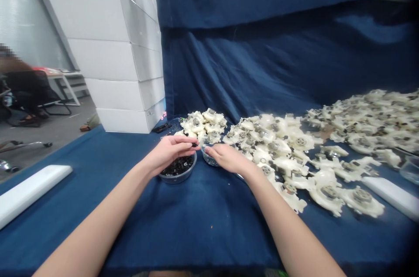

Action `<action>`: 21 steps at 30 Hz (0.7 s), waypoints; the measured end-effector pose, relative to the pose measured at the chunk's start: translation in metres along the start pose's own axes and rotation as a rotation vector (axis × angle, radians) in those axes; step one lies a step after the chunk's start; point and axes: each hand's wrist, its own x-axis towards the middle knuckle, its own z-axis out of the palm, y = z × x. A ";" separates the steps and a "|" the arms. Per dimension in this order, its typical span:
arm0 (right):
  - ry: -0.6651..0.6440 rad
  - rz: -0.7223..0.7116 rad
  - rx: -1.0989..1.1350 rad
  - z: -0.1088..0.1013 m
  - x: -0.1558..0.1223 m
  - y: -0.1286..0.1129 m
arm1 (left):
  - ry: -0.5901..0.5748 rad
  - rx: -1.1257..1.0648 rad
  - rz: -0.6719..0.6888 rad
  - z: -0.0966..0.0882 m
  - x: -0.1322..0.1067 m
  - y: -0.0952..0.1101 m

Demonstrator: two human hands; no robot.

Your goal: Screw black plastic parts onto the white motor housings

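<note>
My left hand (170,151) is above a round bowl (178,179) filled with small black parts (178,165). Its thumb and fingers pinch a small black part (195,144). My right hand (227,155) is over a second, smaller bowl (210,162) of small, shiny grey pieces, just right of the first. Its fingers are bent together at that bowl, and the fingertips are partly hidden, so I cannot make out what they hold. The two hands are close together but apart.
Cream plastic housings (271,137) are heaped behind and to the right, with a larger pile (369,115) farther right. White boxes (108,59) are stacked at the back left. White bars (32,189) lie on both sides of the blue cloth (196,224). A person (22,80) sits far left.
</note>
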 end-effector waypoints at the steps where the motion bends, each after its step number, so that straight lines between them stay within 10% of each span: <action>1: 0.005 0.017 -0.026 0.002 -0.001 -0.002 | -0.005 0.001 -0.011 0.000 0.000 0.000; 21: -0.046 -0.043 0.330 -0.013 0.000 0.013 | 0.000 -0.008 -0.032 -0.003 0.002 -0.003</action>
